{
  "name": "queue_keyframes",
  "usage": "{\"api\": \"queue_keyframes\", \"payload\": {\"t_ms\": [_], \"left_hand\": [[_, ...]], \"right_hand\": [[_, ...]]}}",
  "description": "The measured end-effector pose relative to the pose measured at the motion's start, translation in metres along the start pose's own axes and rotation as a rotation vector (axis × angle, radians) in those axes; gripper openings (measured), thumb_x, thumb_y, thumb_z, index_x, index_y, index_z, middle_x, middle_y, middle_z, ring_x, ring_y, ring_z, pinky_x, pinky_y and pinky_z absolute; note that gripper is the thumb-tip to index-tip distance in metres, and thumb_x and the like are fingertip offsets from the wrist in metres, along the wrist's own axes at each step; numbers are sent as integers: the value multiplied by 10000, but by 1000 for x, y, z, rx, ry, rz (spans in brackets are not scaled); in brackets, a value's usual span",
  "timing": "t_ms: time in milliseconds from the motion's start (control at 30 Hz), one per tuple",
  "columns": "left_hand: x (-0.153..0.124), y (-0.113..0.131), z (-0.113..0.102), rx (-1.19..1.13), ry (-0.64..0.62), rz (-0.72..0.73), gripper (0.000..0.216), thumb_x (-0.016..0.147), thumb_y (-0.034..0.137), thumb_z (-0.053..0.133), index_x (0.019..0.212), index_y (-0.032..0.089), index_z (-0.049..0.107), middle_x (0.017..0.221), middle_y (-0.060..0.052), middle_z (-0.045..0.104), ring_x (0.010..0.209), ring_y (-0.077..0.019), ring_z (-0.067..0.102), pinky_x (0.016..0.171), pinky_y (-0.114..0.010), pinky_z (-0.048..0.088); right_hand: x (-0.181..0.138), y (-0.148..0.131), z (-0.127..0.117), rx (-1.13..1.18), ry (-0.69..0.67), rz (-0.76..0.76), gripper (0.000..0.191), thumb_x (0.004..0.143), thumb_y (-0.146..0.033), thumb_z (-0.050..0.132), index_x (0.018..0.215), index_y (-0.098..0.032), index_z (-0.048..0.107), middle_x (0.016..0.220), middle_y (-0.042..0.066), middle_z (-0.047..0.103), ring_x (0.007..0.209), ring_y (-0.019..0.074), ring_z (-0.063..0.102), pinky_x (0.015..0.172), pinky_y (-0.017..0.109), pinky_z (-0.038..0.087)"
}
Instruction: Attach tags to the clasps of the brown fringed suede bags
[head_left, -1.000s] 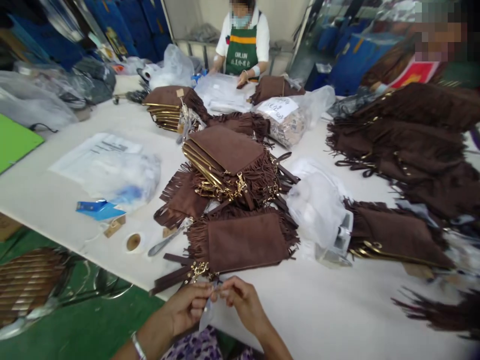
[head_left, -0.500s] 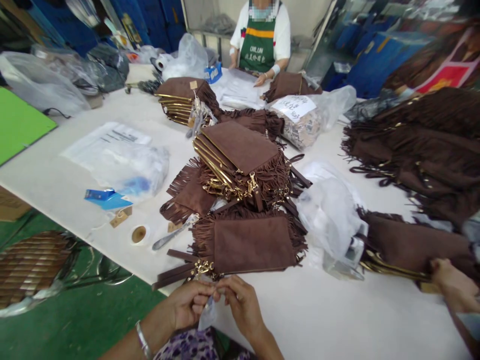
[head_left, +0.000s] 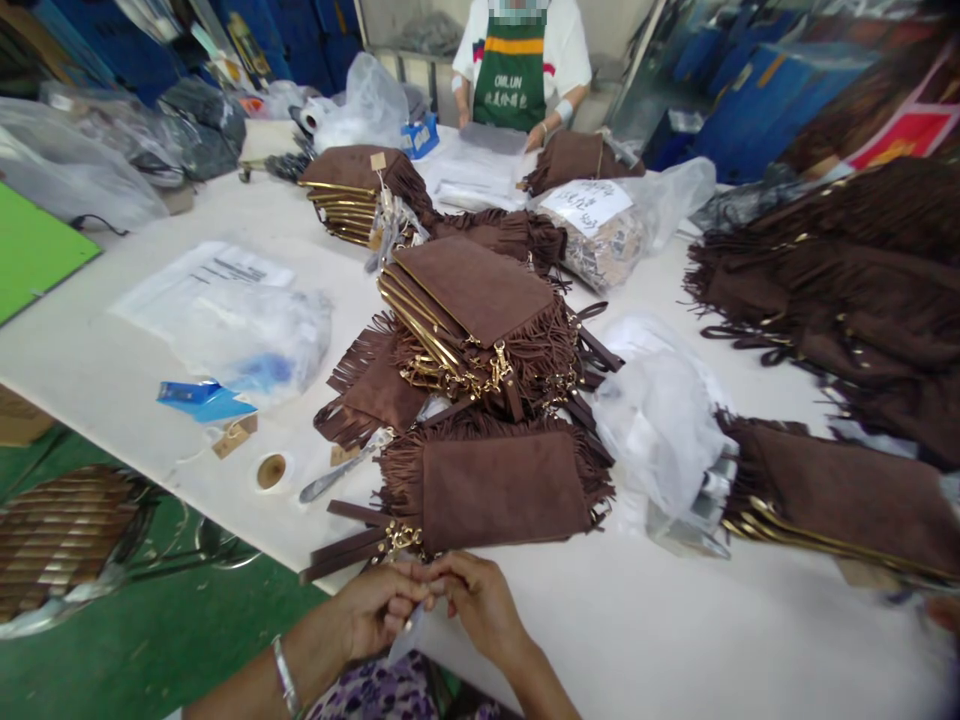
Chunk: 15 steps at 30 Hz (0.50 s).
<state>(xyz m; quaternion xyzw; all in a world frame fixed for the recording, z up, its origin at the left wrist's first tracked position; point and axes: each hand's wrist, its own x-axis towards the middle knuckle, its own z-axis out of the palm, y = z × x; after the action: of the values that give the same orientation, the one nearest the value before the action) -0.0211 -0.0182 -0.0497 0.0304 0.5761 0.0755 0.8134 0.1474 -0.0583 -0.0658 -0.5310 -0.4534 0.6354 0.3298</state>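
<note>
My left hand (head_left: 379, 605) is closed, pinching a small piece of clear plastic film (head_left: 406, 636) that hangs below the fingers. My right hand (head_left: 480, 605) is closed too, its fingertips meeting the left ones on the same plastic. The exact pinch point is hidden by the fingers. Just beyond the hands lies a brown fringed clutch bag (head_left: 502, 490) on the table. Its brown straps (head_left: 349, 550) and gold clasps (head_left: 401, 538) reach close to my left hand. Behind it rises a stack of similar bags (head_left: 480, 290) with gold zips.
The white table (head_left: 600, 640) also bears a tape roll (head_left: 271, 471), a metal-handled tool (head_left: 345, 467), a blue box cutter or packet (head_left: 202, 398), plastic bags (head_left: 652, 430) and more fringed bags (head_left: 847, 490). Across it stands a co-worker in a green apron (head_left: 510, 85); another is at the right.
The view has shifted slightly. My hands stay together, and the plastic hangs a little narrower. The co-worker's hand at the right has left the bags there. The far co-worker now handles a grey sheet.
</note>
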Motion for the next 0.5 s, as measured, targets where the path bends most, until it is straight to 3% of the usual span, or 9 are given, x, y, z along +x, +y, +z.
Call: {"api": "queue_keyframes", "payload": {"t_ms": [200,367,500], "left_hand": [[6,-6,-1,64,120,113,271,450,76,640,702,149,576,437,46,532,350,-32,311,398,-159,145],[4,-12,4,103,164,193,216,509,154,637,718,155,584,523,-22,644,343,-55,346,386,-175,157],[-3,-15,6,105,202,260,233,573,245,682,774,146,618,604,-51,678,407,-104,489,404,-192,298]], "right_hand": [[8,-2,-6,-82,-13,83,433,671,-57,478,1035,-261,594,563,-88,533,467,83,477,465,158,333],[11,-3,-7,-45,-27,142,368,689,-88,505,1020,-247,522,561,-98,552,432,80,488,440,153,325],[15,-2,-8,-36,-48,181,337,705,-131,554,1015,-252,507,562,-101,573,432,80,496,456,156,346]]}}
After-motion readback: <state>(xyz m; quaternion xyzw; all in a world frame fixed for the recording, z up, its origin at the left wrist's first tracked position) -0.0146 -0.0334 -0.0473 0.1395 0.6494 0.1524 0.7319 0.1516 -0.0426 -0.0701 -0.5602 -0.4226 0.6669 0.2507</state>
